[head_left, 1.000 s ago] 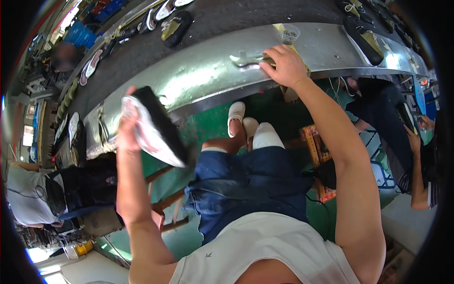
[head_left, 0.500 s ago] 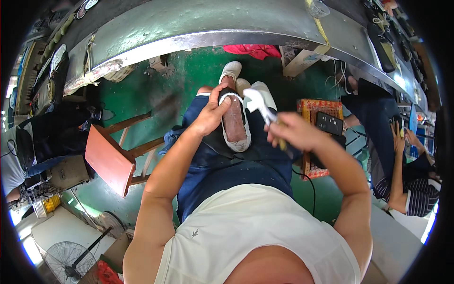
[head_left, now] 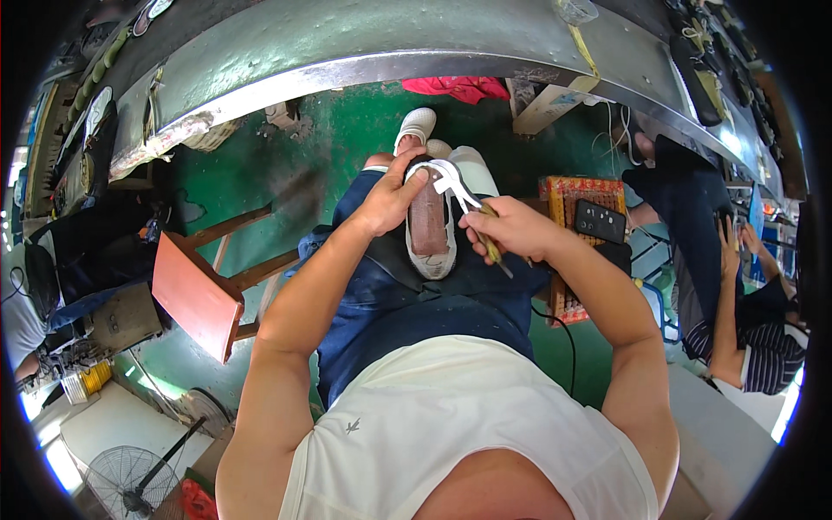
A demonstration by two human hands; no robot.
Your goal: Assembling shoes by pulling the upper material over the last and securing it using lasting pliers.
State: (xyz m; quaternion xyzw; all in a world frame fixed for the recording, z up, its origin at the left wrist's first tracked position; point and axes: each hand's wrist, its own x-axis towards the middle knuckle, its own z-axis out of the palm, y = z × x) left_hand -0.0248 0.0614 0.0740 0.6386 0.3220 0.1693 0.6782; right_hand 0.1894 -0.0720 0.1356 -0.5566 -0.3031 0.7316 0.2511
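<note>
A shoe upper on a brown last [head_left: 428, 227] rests sole side up across my lap, its whitish edge folded in around the rim. My left hand [head_left: 392, 198] is wrapped round the far end of it, thumb pressed on the bottom near the edge. In my right hand [head_left: 511, 230] is a pair of lasting pliers [head_left: 465, 196], with pale, shiny curved jaws and yellowish handles. The head of the pliers meets the shoe's far right rim, close to my left thumb. Whether the jaws pinch the edge I cannot tell.
A long metal-edged bench [head_left: 347, 65] curves across the far side. To my left stands a reddish wooden stool [head_left: 198, 295]. At right, a phone [head_left: 600, 222] lies on a beaded seat [head_left: 568, 195]. A co-worker [head_left: 737, 347] sits beyond it. A fan [head_left: 130, 481] stands lower left.
My right hand has moved slightly left, bringing the pliers' head from beside the shoe onto its far right rim. My left hand keeps its hold on the shoe.
</note>
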